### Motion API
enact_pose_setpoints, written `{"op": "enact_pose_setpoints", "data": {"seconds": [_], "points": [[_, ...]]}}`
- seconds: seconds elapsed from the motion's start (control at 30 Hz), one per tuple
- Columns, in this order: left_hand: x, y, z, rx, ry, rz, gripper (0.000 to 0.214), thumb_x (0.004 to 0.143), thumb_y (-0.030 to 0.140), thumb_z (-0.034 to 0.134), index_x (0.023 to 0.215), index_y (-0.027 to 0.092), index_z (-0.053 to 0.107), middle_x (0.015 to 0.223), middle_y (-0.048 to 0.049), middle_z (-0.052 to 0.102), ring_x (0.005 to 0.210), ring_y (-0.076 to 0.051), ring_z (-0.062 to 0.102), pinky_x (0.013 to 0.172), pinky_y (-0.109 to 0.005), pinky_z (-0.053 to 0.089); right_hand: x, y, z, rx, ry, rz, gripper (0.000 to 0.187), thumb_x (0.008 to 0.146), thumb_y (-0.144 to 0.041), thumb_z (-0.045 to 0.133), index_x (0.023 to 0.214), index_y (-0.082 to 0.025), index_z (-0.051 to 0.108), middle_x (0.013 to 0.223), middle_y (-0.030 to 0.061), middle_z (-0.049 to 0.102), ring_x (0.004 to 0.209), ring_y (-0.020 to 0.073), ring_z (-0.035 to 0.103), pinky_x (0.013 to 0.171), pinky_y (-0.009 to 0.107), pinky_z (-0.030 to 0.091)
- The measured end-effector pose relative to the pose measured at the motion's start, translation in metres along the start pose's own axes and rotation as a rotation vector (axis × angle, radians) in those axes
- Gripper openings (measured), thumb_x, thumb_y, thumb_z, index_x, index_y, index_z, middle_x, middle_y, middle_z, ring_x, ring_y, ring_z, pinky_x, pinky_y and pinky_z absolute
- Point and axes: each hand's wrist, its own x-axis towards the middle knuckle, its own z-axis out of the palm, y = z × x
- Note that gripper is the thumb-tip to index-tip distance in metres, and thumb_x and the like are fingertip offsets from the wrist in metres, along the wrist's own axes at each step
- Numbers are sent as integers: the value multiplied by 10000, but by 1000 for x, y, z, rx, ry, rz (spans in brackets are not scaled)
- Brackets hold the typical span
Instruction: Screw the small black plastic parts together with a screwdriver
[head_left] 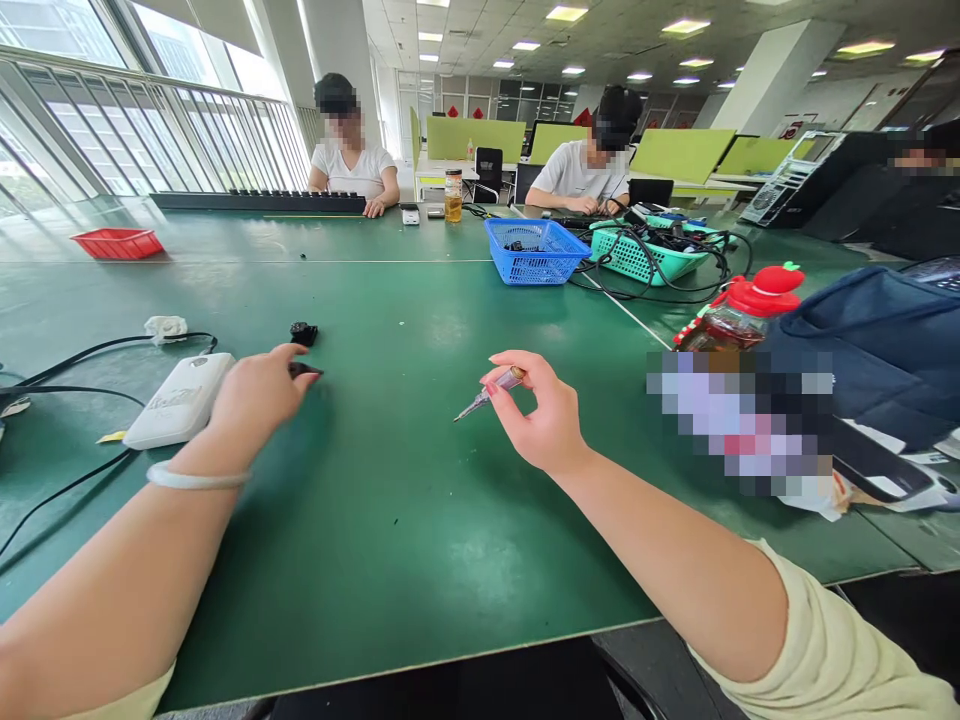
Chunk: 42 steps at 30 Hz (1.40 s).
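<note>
From the wearer's head view, with twelve o'clock straight across, I see a glossy green table (420, 560) in a bright office. A railing (187, 110) runs by the windows at ten; two people in white shirts sit across, at eleven and one.

A red tray (118, 244) sits at ten, its contents hidden from me. At one, a blue basket (536, 265) holds small black pieces; a teal basket (637, 257) at two overflows with black cables.

The left hand (259, 395) reaches in from eight, palm down, fingers nearly closed on a small dark piece (304, 369), just short of a black block (304, 333). The right hand (544, 415), in from four, pinches a slim screwdriver (495, 392) mid-table, tip towards eight.
</note>
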Motion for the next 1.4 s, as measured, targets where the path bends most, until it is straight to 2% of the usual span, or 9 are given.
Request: {"op": "enact_pose_setpoints", "data": {"seconds": [0.07, 0.2, 0.3, 0.43, 0.57, 0.73, 1.0, 1.13, 1.4], "points": [[-17, 31, 2, -99, 36, 217, 438, 879, 400, 526, 1279, 225, 568, 1037, -95, 713, 982, -296, 636, 853, -386, 475, 0, 0, 0, 6, 8, -8, 247, 862, -164, 569, 1089, -261, 555, 846, -2, 730, 812, 174, 701, 816, 361, 567], [-52, 86, 14, -240, -21, 611, 388, 903, 299, 516, 1288, 259, 545, 1093, -72, 690, 1030, -269, 612, 888, -375, 472, 0, -1, 0, -11, 42, -22, 242, 864, -168, 573, 1087, -258, 551, 851, 2, 729, 804, 177, 698, 824, 369, 561], [-63, 104, 24, -318, -55, 716, 358, 921, 275, 500, 1277, 257, 534, 1071, -68, 692, 1019, -264, 609, 882, -387, 479, 0, -2, 0, -3, 77, -30, 243, 869, -176, 571, 1095, -260, 543, 850, 3, 720, 809, 179, 696, 812, 367, 566], [-58, 104, 37, -437, -104, 678, 391, 925, 340, 512, 1307, 259, 503, 1079, -72, 685, 990, -261, 630, 864, -405, 501, -1, -2, 1, 27, 76, -61, 262, 870, -160, 570, 1109, -262, 535, 855, 6, 705, 806, 176, 692, 797, 365, 574], [-51, 100, 45, -579, -143, 597, 441, 861, 377, 603, 1280, 273, 517, 1133, -55, 681, 1021, -253, 643, 910, -417, 503, -2, -2, 2, 14, 57, -74, 257, 876, -165, 560, 1112, -262, 527, 860, 13, 698, 806, 178, 690, 791, 371, 583], [-50, 98, 47, -594, -159, 581, 410, 821, 380, 652, 1204, 256, 576, 1110, -55, 688, 1007, -253, 643, 914, -418, 503, -1, -3, 1, 14, 79, -109, 252, 875, -160, 556, 1105, -257, 526, 866, 21, 684, 781, 176, 691, 757, 364, 591], [-50, 98, 47, -564, -136, 619, 299, 848, 395, 611, 1109, 252, 647, 1096, -53, 686, 1022, -257, 613, 914, -411, 500, -3, -6, 6, -17, 56, -236, 307, 862, -124, 544, 1129, -273, 516, 845, 3, 703, 735, 178, 700, 949, 483, 540], [-50, 99, 47, -570, -129, 622, 293, 846, 405, 606, 1088, 246, 649, 1060, -58, 690, 1006, -260, 613, 901, -418, 501, -4, -8, 8, -52, -14, -323, 315, 848, -101, 534, 1106, -283, 535, 879, -10, 727, 697, 160, 703, 996, 498, 512], [-51, 99, 45, -583, -111, 654, 259, 853, 317, 561, 1081, 218, 634, 1069, -56, 694, 1017, -251, 600, 913, -412, 486, -4, -19, 9, -171, -251, -546, 304, 842, -70, 497, 1032, -287, 593, 889, -24, 727, 815, 138, 701, 1057, 463, 463]]}}
